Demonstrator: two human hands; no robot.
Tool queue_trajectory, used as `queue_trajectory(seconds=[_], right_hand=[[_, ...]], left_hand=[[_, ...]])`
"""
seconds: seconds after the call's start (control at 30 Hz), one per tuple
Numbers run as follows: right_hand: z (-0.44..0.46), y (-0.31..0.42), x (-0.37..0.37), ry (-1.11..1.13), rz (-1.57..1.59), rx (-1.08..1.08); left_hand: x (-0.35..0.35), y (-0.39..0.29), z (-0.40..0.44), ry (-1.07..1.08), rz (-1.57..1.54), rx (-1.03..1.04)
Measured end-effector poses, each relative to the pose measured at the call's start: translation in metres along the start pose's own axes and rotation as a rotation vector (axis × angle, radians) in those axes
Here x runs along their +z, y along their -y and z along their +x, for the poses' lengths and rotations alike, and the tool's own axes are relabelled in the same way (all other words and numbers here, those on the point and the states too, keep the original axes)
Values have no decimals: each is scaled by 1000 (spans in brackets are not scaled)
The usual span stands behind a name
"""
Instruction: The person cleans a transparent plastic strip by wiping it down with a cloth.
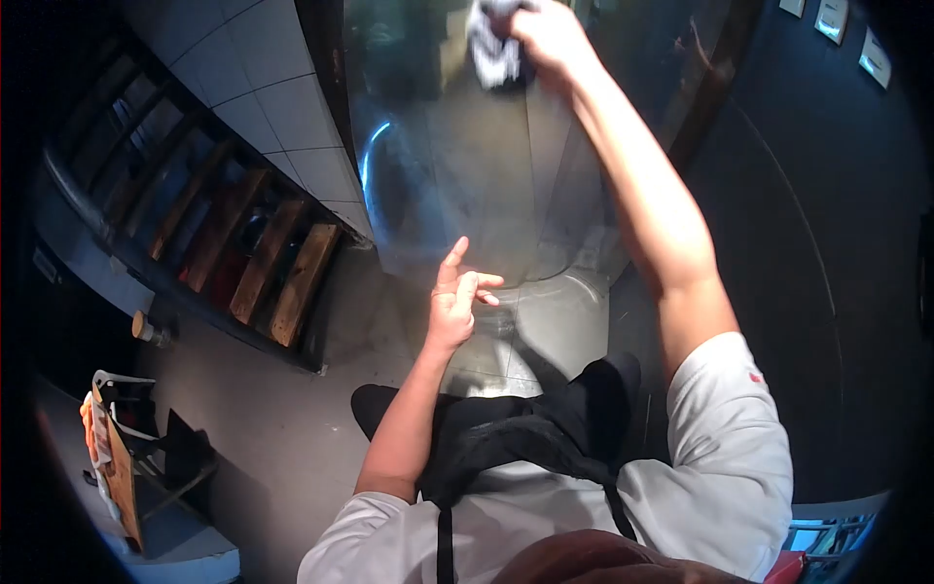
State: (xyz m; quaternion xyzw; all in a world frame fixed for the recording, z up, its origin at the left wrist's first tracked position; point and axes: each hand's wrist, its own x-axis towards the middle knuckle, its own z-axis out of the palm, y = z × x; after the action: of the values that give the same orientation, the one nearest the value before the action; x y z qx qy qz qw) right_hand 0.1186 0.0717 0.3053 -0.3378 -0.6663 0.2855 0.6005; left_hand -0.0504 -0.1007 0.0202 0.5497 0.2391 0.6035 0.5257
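Observation:
A crumpled grey-and-white cloth (494,56) is bunched in my right hand (553,41), raised at the top of the view with the arm stretched out. Behind it stands a tall glass panel (457,175) with hazy smears and a bright blue-white reflection along its left side. The cloth is over the panel; whether it presses on the surface I cannot tell. Lower down, my left hand (453,304) hangs in front of the panel's bottom edge, holding nothing. Its index finger points up and the other fingers are apart, partly curled.
On the left, a staircase with wooden treads (258,263) rises beside a white tiled wall (243,58). A folding chair (126,438) stands at lower left on the grey floor (263,428). A dark wall (798,195) with switches (832,19) borders the right.

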Motion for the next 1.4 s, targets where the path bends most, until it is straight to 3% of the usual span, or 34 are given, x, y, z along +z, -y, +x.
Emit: queue_trajectory(seconds=[0.03,0.1,0.17,0.2,0.23,0.27,0.33,0.4,0.47,0.57,0.73,0.77,0.83,0.87,0.9,0.93,0.97,1.1,1.23,1.27,1.3,1.37,1.4], right_hand=[[42,8,-11,247,273,-51],[60,13,-13,440,472,-138],[51,-1,-6,330,314,-204],[34,-22,9,-7,-244,136],[-33,4,20,-68,-107,-33],[-69,-11,26,-68,-149,34],[-139,-88,35,30,67,251],[-226,-112,46,51,-15,317],[-278,-120,49,75,-86,180],[-263,-128,20,406,-147,355],[-184,-78,-18,731,-202,76],[-167,-41,-18,675,-304,366],[-130,-55,-17,303,-187,371],[-108,-20,-6,164,197,474],[-59,-48,-21,132,-4,370],[-25,-32,-26,112,297,325],[5,-15,-28,139,387,260],[47,27,-23,205,272,44],[21,16,-2,51,20,-41],[-5,4,5,-33,-65,-8],[-61,24,17,-87,-169,213],[-124,-65,22,26,131,261],[-167,-86,26,79,-59,323]], left_hand=[[2,0,0,6,-14,-4],[4,2,-1,12,-57,-16],[-2,5,1,-25,-16,-25],[-4,7,2,-41,0,-26],[-3,5,4,-64,5,-26],[-5,6,5,-79,16,-35],[-13,8,9,-107,39,-49],[-22,14,15,-124,45,-23],[-31,16,19,-110,71,-1],[-25,8,10,-70,65,-33],[-23,1,6,-100,77,-13],[-22,1,6,-96,57,-21],[-13,2,4,-48,48,-2],[-7,2,2,-15,48,3],[-3,-1,0,24,35,-10],[4,-2,-2,44,11,-2],[9,-2,-4,48,-4,-7],[25,-3,-6,58,-60,-27],[18,10,-3,-18,-37,-17],[15,12,-4,-25,-35,-20],[14,12,-4,-31,-33,-23],[9,13,-2,-58,-12,-9],[6,14,1,-82,2,-7]])
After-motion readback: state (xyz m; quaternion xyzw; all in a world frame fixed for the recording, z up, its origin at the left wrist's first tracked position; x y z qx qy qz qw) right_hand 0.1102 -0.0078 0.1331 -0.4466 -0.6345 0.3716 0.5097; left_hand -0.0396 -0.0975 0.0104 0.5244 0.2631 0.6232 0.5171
